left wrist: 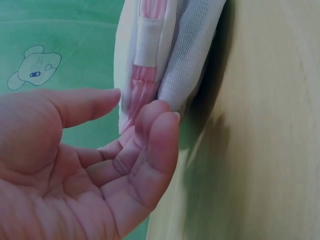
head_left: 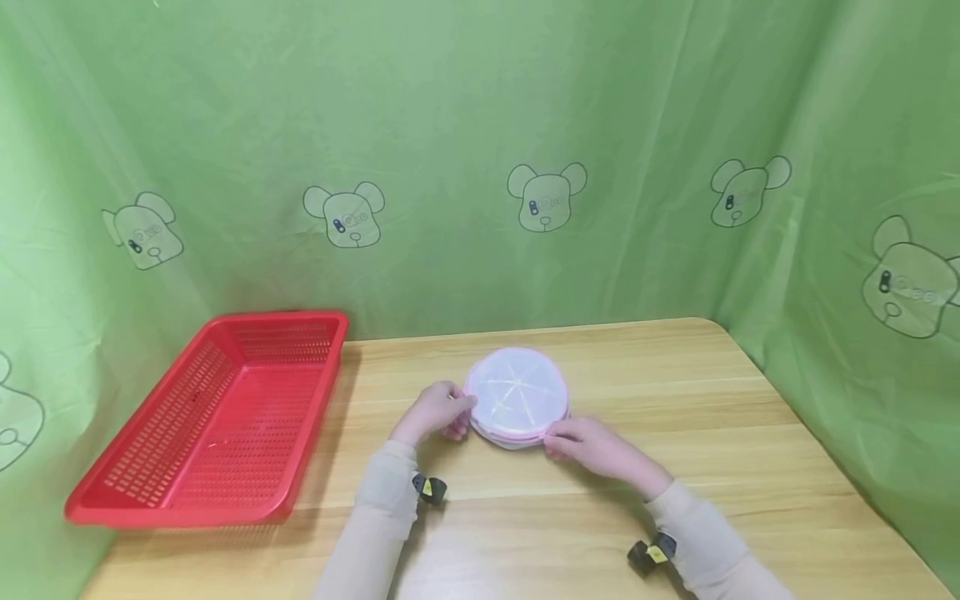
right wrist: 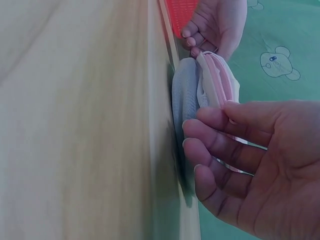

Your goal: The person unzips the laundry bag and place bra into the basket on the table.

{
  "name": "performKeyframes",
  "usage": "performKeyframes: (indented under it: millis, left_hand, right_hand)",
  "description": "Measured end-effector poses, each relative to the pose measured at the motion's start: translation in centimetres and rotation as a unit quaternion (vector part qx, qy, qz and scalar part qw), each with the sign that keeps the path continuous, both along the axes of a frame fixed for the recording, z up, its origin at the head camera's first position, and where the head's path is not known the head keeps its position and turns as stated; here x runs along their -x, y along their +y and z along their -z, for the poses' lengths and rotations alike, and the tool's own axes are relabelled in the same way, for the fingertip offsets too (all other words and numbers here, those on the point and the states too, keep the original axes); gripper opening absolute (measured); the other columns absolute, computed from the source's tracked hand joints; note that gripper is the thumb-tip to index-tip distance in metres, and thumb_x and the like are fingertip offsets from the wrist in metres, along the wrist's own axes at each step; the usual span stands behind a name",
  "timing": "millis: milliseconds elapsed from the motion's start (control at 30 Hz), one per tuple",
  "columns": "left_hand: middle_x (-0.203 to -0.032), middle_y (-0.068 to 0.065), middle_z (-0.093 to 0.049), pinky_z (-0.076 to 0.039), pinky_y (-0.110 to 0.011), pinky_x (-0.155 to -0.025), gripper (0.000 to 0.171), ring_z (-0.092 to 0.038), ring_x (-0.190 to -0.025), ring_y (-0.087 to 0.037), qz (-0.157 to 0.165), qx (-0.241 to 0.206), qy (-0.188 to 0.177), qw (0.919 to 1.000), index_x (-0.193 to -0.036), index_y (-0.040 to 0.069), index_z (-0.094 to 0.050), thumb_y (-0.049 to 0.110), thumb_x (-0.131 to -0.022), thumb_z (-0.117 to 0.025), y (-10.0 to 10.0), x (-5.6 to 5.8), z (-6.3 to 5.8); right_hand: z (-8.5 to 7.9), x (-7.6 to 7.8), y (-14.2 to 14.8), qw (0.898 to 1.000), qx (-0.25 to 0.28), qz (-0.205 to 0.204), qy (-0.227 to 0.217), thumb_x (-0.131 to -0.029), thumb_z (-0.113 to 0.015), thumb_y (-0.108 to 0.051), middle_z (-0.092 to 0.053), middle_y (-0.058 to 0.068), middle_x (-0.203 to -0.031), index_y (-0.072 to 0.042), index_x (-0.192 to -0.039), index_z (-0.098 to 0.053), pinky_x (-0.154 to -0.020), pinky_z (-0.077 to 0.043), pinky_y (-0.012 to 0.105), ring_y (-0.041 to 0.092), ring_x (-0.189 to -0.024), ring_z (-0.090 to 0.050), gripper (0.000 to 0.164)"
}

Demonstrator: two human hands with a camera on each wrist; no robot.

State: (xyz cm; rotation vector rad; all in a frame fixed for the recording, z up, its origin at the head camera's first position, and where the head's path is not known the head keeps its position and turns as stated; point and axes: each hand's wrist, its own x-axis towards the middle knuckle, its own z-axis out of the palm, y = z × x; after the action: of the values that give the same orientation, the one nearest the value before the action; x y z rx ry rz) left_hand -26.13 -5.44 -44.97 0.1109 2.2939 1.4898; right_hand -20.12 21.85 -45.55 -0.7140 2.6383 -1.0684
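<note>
A round white mesh laundry bag [head_left: 517, 392] with pink trim lies on the table, its top marked by pale lines that spread from the centre. Along its side runs a pink zipper [right wrist: 220, 82]. My left hand [head_left: 438, 408] pinches the bag's left edge, thumb on the top side and fingers on the other, by the pink fabric at the zipper's end [left wrist: 142, 92]. At the near right edge, my right hand [head_left: 592, 446] pinches the zipper area between thumb and index finger, the other fingers loosely curled beside the mesh. Those fingertips hide the zipper pull.
A red plastic basket [head_left: 300, 450] with perforated walls stands on the left of the wooden table [head_left: 675, 375]. Green curtain [head_left: 450, 100] with bear-head prints hangs behind and at both sides. Each sleeve carries a small black wrist device.
</note>
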Motion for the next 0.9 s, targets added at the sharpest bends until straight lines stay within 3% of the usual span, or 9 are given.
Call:
performKeyframes:
  millis: [300,533,900]
  left_hand:
    - [-0.074,-0.008,-0.061,-0.061,-0.03,-0.057,0.025,-0.06,-0.059,-0.017,0.017,-0.007,-0.014,0.9997,-0.092,0.0,-0.056,0.024,-0.096,-0.059,0.2,-0.2,0.1]
    - [-0.075,-0.01,-0.063,-0.061,-0.031,-0.06,0.023,-0.062,-0.06,-0.017,0.023,-0.016,-0.02,0.9994,-0.096,-0.001,-0.056,0.022,-0.096,-0.059,0.4,-0.4,-0.2]
    - [-0.074,-0.01,-0.065,-0.062,-0.031,-0.062,0.024,-0.063,-0.059,-0.015,0.003,-0.035,-0.025,0.9991,-0.105,-0.003,-0.054,0.016,-0.093,-0.063,0.7,0.0,0.0]
  right_hand:
    - [0.2,-0.3,-0.6,1.0,0.009,0.007,-0.007,-0.099,-0.054,-0.024,-0.07,0.004,-0.083,-0.007,-0.09,-0.068,-0.072,-0.053,0.018,0.012,-0.078,-0.065,0.024]
    - [0.4,-0.4,-0.9,1.0,0.005,0.001,0.002,-0.099,-0.054,-0.023,-0.07,0.003,-0.08,-0.008,-0.088,-0.069,-0.07,-0.053,0.019,0.007,-0.075,-0.063,0.024]
    - [0.4,-0.4,-1.1,1.0,0.011,-0.002,-0.003,-0.099,-0.054,-0.021,-0.07,0.004,-0.08,-0.006,-0.088,-0.069,-0.067,-0.054,0.019,0.009,-0.073,-0.063,0.024]
